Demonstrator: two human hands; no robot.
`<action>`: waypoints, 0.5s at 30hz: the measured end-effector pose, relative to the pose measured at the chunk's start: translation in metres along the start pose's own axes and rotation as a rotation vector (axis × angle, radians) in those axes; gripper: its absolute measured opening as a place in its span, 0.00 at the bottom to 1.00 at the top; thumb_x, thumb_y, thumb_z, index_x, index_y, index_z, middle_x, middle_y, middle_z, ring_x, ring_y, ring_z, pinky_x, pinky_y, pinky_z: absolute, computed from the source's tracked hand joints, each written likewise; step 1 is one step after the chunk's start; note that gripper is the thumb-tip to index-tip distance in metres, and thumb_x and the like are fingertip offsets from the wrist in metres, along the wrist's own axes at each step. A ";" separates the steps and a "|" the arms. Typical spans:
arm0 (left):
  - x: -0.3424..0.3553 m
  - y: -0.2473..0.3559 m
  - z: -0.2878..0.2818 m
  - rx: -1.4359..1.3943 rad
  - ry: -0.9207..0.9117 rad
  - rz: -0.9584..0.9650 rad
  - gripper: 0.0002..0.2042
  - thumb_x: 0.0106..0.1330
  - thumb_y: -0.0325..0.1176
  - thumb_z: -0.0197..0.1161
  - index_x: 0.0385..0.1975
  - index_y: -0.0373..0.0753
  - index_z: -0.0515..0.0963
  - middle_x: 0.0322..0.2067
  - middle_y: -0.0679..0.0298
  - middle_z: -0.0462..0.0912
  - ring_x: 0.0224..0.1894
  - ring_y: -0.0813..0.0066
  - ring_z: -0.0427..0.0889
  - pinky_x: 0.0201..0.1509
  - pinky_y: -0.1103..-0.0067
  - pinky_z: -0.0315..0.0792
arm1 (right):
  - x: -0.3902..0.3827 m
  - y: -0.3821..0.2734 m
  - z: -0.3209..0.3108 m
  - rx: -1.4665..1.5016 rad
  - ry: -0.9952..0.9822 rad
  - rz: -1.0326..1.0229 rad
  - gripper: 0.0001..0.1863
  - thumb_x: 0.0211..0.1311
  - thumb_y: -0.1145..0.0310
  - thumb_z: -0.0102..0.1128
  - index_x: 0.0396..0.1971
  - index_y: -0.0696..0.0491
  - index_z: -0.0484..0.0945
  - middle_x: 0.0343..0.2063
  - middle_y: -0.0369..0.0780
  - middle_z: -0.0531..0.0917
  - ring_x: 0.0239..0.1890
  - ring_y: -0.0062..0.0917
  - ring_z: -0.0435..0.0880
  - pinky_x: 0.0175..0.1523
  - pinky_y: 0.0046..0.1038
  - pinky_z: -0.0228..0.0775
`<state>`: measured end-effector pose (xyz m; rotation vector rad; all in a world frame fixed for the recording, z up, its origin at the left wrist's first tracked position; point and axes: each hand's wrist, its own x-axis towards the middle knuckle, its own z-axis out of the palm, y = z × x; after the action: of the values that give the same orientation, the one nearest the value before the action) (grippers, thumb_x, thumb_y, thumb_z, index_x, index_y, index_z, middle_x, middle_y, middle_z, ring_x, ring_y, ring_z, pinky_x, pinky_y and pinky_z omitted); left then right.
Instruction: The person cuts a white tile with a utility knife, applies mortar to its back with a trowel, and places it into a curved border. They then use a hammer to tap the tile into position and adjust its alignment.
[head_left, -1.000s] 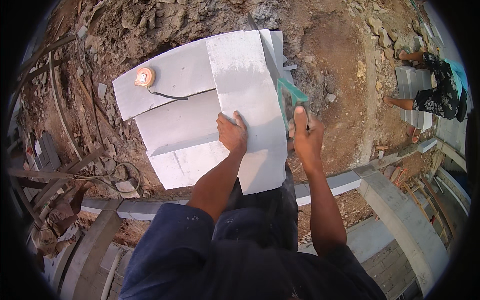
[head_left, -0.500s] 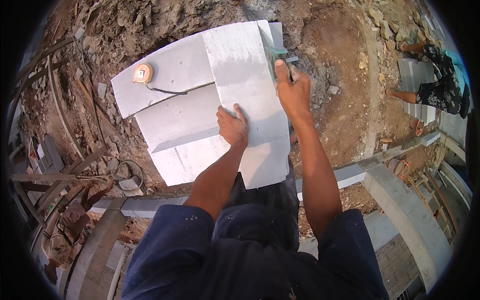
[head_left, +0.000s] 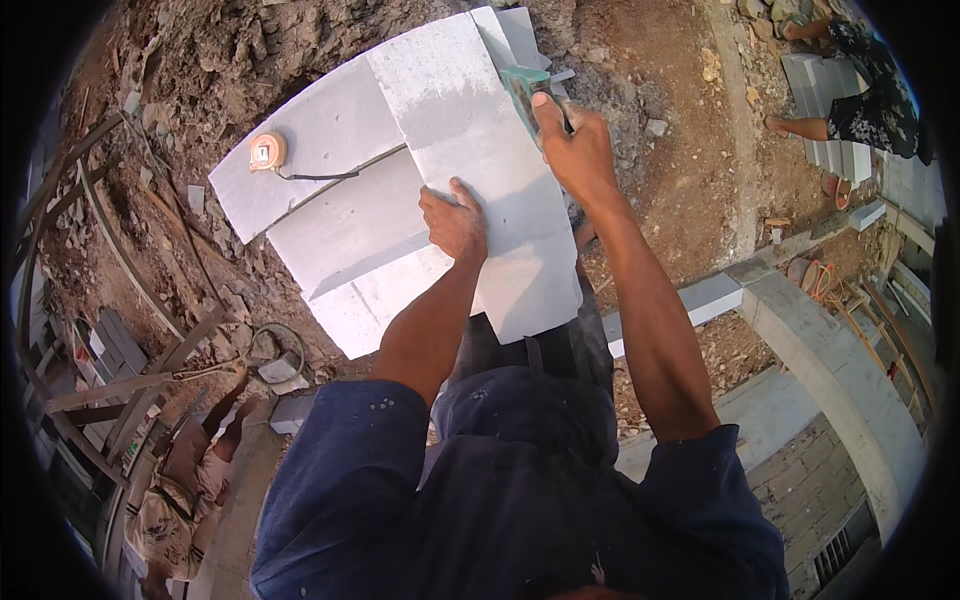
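A long white block (head_left: 455, 120) lies on top of other pale blocks in front of me. My left hand (head_left: 456, 222) rests on its left part, thumb and fingers apart, pressing against the surface. At the block's upper right edge, my right hand (head_left: 578, 145) is wrapped round the dark handle of a flat green tool (head_left: 525, 88). The green part lies along that edge; its working face is hidden. To the left, an orange-rimmed tape measure (head_left: 268, 151) with a black strap sits on a neighbouring pale block (head_left: 310, 125).
Brown soil and rubble (head_left: 330, 40) surround the blocks. At the right, a person (head_left: 868, 105) is beside a stack of grey blocks (head_left: 812, 85). Another person (head_left: 180, 500) is at the lower left, below wooden poles (head_left: 125, 290). A curved concrete beam (head_left: 835, 365) runs at the lower right.
The whole view has shifted and tilted slightly, so the blocks appear higher and further left. Both hands keep nearly the same places on the block, the right still gripping the green tool.
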<state>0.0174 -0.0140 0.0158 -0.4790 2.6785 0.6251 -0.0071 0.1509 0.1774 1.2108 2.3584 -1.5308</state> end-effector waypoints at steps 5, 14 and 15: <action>0.011 0.010 0.001 -0.008 0.017 0.013 0.29 0.71 0.53 0.49 0.59 0.33 0.62 0.50 0.50 0.73 0.53 0.49 0.75 0.51 0.57 0.72 | -0.186 0.009 -0.063 0.188 0.063 -0.025 0.19 0.72 0.56 0.52 0.42 0.58 0.79 0.21 0.30 0.75 0.22 0.11 0.70 0.27 0.17 0.61; 0.014 0.022 0.011 -0.051 -0.023 0.021 0.29 0.72 0.55 0.44 0.55 0.31 0.63 0.51 0.47 0.72 0.51 0.45 0.76 0.51 0.55 0.71 | -0.037 0.030 0.004 -0.035 0.083 0.000 0.23 0.69 0.54 0.54 0.37 0.64 0.79 0.26 0.54 0.81 0.31 0.44 0.79 0.41 0.38 0.72; 0.023 0.024 0.013 -0.083 0.007 0.020 0.29 0.72 0.55 0.43 0.54 0.31 0.63 0.51 0.47 0.72 0.51 0.44 0.76 0.51 0.54 0.71 | -0.072 0.030 -0.011 0.017 0.075 -0.041 0.22 0.68 0.55 0.54 0.40 0.63 0.79 0.28 0.54 0.82 0.34 0.43 0.80 0.44 0.38 0.72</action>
<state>-0.0095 0.0071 0.0037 -0.4774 2.6750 0.7448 0.0655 0.1246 0.1935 1.2523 2.4368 -1.5470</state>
